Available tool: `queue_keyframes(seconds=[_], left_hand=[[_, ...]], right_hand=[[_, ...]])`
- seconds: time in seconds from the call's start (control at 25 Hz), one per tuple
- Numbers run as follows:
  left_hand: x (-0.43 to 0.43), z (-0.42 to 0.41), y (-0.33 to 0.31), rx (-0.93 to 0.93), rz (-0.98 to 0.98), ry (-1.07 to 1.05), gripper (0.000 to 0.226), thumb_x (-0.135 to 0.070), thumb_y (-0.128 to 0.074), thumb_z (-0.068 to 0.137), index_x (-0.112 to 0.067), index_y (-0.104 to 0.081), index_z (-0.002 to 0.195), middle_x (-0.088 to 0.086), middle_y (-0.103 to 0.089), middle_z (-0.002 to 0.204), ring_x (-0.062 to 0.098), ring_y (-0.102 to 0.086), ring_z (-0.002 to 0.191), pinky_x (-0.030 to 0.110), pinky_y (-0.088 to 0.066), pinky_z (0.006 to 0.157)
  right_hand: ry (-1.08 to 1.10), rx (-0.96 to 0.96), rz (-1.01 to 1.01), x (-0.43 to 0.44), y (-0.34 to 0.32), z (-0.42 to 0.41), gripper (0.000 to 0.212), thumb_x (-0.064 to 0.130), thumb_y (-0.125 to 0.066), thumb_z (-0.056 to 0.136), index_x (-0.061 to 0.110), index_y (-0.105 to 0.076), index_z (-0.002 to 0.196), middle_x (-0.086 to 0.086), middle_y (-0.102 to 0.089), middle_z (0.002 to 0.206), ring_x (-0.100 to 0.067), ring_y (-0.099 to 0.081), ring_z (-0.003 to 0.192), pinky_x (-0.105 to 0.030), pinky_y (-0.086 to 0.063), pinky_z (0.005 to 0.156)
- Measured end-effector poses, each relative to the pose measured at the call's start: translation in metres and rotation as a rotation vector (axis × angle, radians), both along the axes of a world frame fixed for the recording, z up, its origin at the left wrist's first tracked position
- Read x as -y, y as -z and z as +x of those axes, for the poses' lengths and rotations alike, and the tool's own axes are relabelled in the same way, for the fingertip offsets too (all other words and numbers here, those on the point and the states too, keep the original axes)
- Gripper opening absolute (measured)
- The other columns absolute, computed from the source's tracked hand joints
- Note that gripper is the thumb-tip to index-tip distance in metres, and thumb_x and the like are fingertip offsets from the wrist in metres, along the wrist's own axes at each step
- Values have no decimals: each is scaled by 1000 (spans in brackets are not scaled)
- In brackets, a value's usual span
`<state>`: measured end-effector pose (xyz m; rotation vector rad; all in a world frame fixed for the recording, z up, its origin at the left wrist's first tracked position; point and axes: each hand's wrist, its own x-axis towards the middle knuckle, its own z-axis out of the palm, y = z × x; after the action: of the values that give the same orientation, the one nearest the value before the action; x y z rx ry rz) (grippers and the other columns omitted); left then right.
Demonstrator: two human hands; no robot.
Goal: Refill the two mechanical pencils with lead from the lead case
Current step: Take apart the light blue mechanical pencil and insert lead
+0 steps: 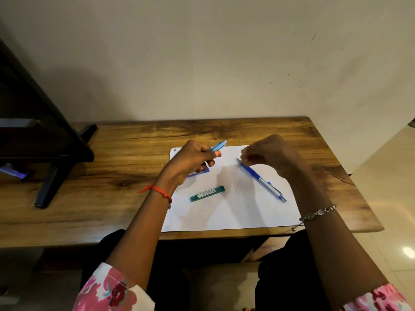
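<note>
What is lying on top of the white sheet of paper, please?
The green lead case and the dark blue pencil lie on the paper. A blue-edged item sits mostly hidden beneath the left hand holding the light blue pencil; I cannot identify it.

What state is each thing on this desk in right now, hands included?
Light blue mechanical pencil: held above the sheet, gripped in the left hand.
Dark blue and silver mechanical pencil: lying flat on the white paper sheet.
Green translucent lead case: lying on the sheet, untouched.
Right hand: fingertips pinched together by the dark pencil's tip; contents too small to tell.
</note>
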<state>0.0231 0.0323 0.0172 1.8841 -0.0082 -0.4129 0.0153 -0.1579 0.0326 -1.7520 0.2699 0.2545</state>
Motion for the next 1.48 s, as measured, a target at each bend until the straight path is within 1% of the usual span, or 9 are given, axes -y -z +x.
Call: queue_keyframes(seconds=[0.16,0.28,0.4,0.48,0.6,0.88,1.16,1.28,1.48], left_hand=[[0,3,4,21,50,2,20,-23,-61,86,-9,-67,98,-2,-59,65,0,-41,32,9,-37,38],[0,5,6,28,90,-13,20,-26,-63,83,-10,-68,96,-5,-58,66,1,-44,35,9,-37,37],[0,5,7,24,108,-20,23,-26,-65,82,-11,-68,99,-4,-57,66,6,-42,43,10,-36,37],[0,5,8,26,103,-22,23,-25,-65,82,-11,-68,100,-3,-55,65,6,-41,45,10,-36,38],[0,5,9,31,100,-16,25,-25,-65,82,-11,-67,102,-2,-55,65,7,-41,46,10,-37,39],[2,7,11,34,133,-22,28,-25,-65,82,-11,-67,105,-3,-57,66,8,-43,49,18,-39,49],[2,7,12,31,135,-6,26,-24,-65,82,-10,-67,104,-1,-57,67,10,-44,51,20,-39,49],[2,7,11,27,147,-8,28,-24,-64,82,-10,-66,106,-1,-58,69,10,-44,53,20,-39,50],[2,6,9,29,152,1,30,-25,-65,82,-10,-65,108,0,-57,66,10,-44,53,20,-39,50]], right_hand=[[-340,84,-531,-11,5,-3,14,-6,-63,79,-8,-70,90,-22,-71,82,-21,-61,58,-28,-54,70],[-464,128,-716,-21,12,-6,15,-7,-62,79,-6,-71,91,-23,-71,88,-16,-59,55,-22,-51,62],[-485,150,-813,-28,18,-8,19,-3,-64,81,-4,-70,98,-19,-67,102,-25,-64,77,-28,-53,73],[-489,175,-827,-29,19,-8,20,-1,-64,81,-2,-70,100,-18,-67,105,-26,-64,85,-27,-51,78],[-493,216,-811,-24,16,-8,22,-4,-62,81,-3,-70,101,-18,-70,102,-21,-61,78,-25,-50,76],[-398,316,-805,-18,13,-7,21,-6,-61,80,0,-72,96,-19,-67,103,-27,-61,98,-26,-45,76],[-500,296,-874,-28,17,-7,23,-3,-62,83,1,-70,103,-18,-62,112,-28,-56,104,-26,-44,80],[-453,324,-830,-20,13,-5,20,-4,-61,82,-1,-72,99,-19,-68,105,-26,-60,97,-19,-43,73],[-239,363,-683,-12,8,-1,20,-4,-63,81,-1,-72,98,-17,-72,100,-15,-59,78,-19,-45,74]])
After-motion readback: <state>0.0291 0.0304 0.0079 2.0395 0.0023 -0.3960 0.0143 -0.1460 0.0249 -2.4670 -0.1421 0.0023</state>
